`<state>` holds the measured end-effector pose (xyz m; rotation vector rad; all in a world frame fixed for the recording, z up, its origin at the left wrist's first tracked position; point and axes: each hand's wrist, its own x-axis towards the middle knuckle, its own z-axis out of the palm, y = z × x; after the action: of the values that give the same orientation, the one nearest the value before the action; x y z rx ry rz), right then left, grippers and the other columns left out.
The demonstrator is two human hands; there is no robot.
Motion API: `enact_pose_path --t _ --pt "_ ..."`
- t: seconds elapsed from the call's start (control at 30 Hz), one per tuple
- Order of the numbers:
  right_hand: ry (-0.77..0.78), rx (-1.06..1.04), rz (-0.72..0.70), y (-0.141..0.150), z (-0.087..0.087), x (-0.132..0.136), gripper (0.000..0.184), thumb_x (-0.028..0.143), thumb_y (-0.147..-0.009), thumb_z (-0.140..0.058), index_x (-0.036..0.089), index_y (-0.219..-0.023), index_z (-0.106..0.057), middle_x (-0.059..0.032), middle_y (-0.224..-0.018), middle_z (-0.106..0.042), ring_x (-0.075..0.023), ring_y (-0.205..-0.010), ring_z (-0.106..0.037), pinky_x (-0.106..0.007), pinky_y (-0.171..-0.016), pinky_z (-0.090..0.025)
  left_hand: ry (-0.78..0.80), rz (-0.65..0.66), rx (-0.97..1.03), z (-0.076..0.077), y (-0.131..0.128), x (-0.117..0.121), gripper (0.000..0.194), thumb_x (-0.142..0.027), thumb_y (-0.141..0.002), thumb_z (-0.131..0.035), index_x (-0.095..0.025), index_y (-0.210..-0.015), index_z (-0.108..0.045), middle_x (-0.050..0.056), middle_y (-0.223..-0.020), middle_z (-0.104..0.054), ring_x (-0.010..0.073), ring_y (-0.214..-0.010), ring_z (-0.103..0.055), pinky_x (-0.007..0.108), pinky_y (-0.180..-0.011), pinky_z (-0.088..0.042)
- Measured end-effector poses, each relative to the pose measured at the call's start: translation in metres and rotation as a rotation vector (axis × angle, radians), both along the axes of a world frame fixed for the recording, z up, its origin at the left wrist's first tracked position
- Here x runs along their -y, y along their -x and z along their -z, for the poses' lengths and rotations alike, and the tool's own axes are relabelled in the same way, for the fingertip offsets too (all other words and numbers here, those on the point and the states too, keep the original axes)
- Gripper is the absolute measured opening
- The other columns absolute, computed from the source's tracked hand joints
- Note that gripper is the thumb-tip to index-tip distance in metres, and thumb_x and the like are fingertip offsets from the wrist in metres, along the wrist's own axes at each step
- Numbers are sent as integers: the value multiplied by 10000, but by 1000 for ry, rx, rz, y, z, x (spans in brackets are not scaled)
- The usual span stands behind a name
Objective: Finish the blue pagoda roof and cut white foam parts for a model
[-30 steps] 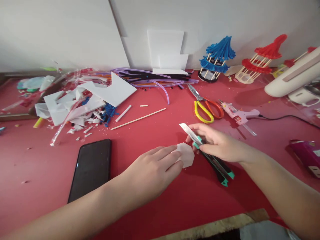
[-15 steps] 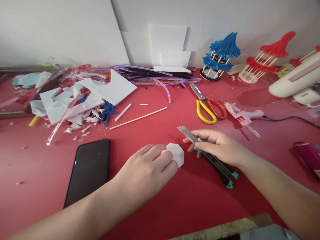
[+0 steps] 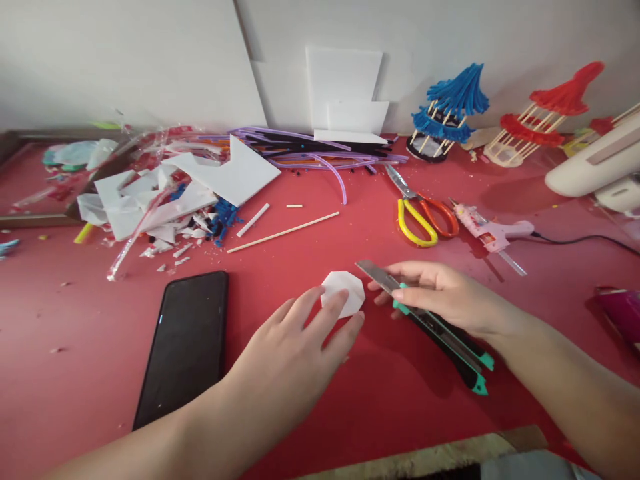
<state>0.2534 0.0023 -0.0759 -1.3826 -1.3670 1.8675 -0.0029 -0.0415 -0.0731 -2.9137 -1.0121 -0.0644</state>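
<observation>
A small white many-sided piece of foam board [image 3: 346, 281] lies flat on the red table. My left hand [image 3: 293, 343] is over its near edge with the fingers spread, the fingertips on or just above it. In my right hand [image 3: 445, 293] is a box cutter [image 3: 431, 327] with a black and teal handle, held between thumb and fingers. Its bare blade points up and left, near the piece's right side. Two teal tips show at the handle's back end.
A black phone [image 3: 183, 347] lies left of my left arm. Further back are a wooden stick [image 3: 283, 232], scissors [image 3: 417, 217], a pink glue gun [image 3: 493, 230] and foam scraps [image 3: 155, 207]. Blue [image 3: 445, 117] and red [image 3: 545, 117] pavilion-like models stand at the back.
The white piece has shifted left on the table. My left fingers have spread off it, showing more of it. The box cutter stays in my right hand.
</observation>
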Motion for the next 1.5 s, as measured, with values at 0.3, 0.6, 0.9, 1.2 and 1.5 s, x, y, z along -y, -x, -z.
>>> enact_pose_path --t 0.3,0.6,0.9,1.2,1.5 --pt "-394 444 -75 -2 0 11 183 342 -938 -572 278 -1093 -645 -13 -859 -696 -171 -729 -671 -297 -658 -536 3 122 28 -9 -9 -8 328 -220 -919 -525 -178 -1226 -632 87 -1107 -696 353 -1065 -661 493 -873 -604" --pt "-662 598 -298 2 -9 28 521 128 -897 -484 254 -1401 -512 -80 -1270 -608 -209 -1138 -615 -349 -971 -509 -75 149 31 -6 -4 -12 422 -71 -878 -480 -120 -1275 -617 99 -1327 -655 279 -1105 -673 401 -876 -606" --pt "-645 599 -291 15 -14 35 584 98 -896 -465 266 -1456 -479 -45 -1146 -673 -167 -988 -664 -306 -870 -554 -73 142 80 -6 -8 -16 407 -42 -874 -453 -114 -1220 -656 97 -1285 -686 257 -1114 -676 379 -850 -613" --pt "-640 543 -301 14 -14 36 576 60 -886 -473 288 -1412 -531 -10 -1139 -665 -116 -1009 -650 -224 -898 -512 -65 161 96 -5 -8 -20 350 -86 -909 -486 -126 -1205 -668 84 -1240 -710 259 -1057 -697 395 -813 -625" --pt "-627 541 -328 13 -11 35 602 58 -888 -475 308 -1435 -505 2 -1060 -654 -110 -941 -647 -227 -848 -514 -57 129 117 -7 -9 -19 352 -64 -866 -544 -125 -1184 -682 73 -1229 -717 251 -1082 -688 376 -870 -609"
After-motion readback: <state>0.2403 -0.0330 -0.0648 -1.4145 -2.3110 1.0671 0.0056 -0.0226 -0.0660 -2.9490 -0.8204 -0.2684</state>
